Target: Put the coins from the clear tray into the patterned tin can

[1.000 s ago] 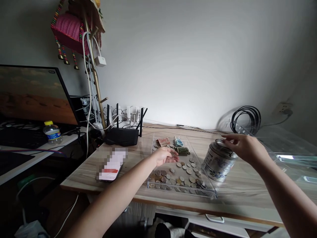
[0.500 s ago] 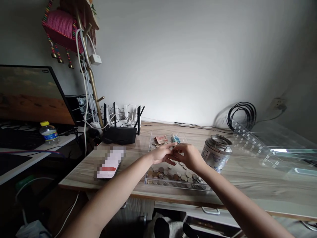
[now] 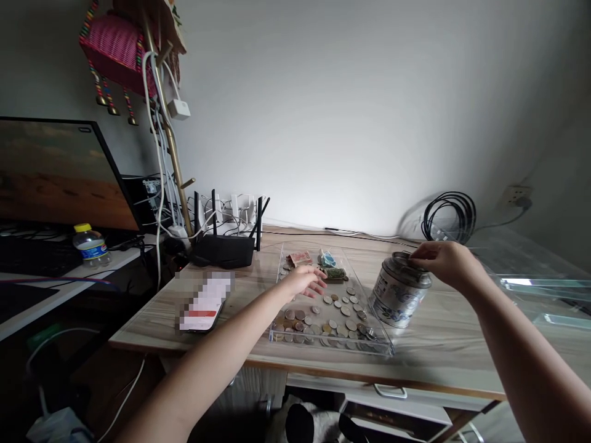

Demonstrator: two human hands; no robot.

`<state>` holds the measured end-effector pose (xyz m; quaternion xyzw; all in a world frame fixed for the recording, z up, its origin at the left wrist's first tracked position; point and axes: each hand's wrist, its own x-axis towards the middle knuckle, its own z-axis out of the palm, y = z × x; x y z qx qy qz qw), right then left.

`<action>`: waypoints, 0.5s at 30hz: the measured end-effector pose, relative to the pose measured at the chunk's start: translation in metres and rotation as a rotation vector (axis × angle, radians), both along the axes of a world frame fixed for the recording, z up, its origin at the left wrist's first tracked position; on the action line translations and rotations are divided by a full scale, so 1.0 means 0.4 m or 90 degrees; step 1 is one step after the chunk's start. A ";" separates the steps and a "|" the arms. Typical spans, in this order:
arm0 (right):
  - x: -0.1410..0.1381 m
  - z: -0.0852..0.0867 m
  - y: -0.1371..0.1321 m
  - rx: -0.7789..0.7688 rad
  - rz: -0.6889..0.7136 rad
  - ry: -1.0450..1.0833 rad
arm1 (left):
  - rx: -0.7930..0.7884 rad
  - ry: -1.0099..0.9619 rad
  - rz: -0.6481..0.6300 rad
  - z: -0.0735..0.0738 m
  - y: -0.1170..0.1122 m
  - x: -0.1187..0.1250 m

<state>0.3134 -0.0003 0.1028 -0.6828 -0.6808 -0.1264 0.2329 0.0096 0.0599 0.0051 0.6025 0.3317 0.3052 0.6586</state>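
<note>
A clear plastic tray (image 3: 383, 348) lies on the wooden desk (image 3: 462, 351) and holds several coins (image 3: 339, 311) and a few folded banknotes (image 3: 300, 258). My left hand (image 3: 305, 280) hovers over the tray's far half, fingers loosely curled above the coins. A patterned metal tin (image 3: 398, 290) stands just right of the tray. My right hand (image 3: 443, 263) is at the tin's top, fingertips pinched together over its lid; what they hold is too small to make out.
A black router (image 3: 225, 249) and a phone (image 3: 205, 303) sit left of the tray. A monitor (image 3: 60, 175) and water bottle (image 3: 91, 246) are at far left. Coiled black cable (image 3: 450, 215) and clear plastic organisers (image 3: 535, 277) lie at the right.
Half a second ago both hands met over the tray. My right hand has since moved right to the top of the tin, and my left hand stayed over the coins.
</note>
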 end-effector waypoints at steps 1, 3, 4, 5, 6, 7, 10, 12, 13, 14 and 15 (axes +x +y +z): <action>-0.006 0.000 0.002 -0.018 -0.009 0.009 | 0.001 0.002 0.002 0.000 0.001 -0.001; -0.016 0.004 0.005 -0.039 -0.006 0.011 | 0.001 0.008 0.006 -0.001 0.002 -0.003; -0.019 0.007 0.006 -0.045 0.005 0.004 | 0.000 0.012 0.009 -0.001 0.002 -0.004; -0.020 0.011 0.006 -0.054 0.015 -0.001 | 0.000 0.015 0.012 -0.001 0.002 -0.004; -0.021 0.015 0.004 -0.065 0.023 -0.001 | -0.001 0.017 0.015 0.000 0.002 -0.005; -0.024 0.019 0.000 -0.079 0.029 0.005 | -0.001 0.016 0.016 -0.001 0.002 -0.004; -0.054 0.023 -0.032 -0.003 0.002 0.038 | -0.005 -0.011 0.055 -0.001 0.004 -0.002; -0.104 0.007 -0.060 0.115 -0.005 0.053 | -0.003 -0.071 0.128 0.000 0.009 -0.001; -0.137 -0.009 -0.071 0.141 0.018 0.055 | 0.000 -0.107 0.177 0.001 0.012 -0.001; -0.174 -0.030 -0.076 0.121 0.061 0.051 | 0.004 -0.141 0.222 0.003 0.015 -0.003; -0.211 -0.056 -0.076 0.048 0.118 0.036 | 0.008 -0.169 0.261 0.005 0.017 -0.005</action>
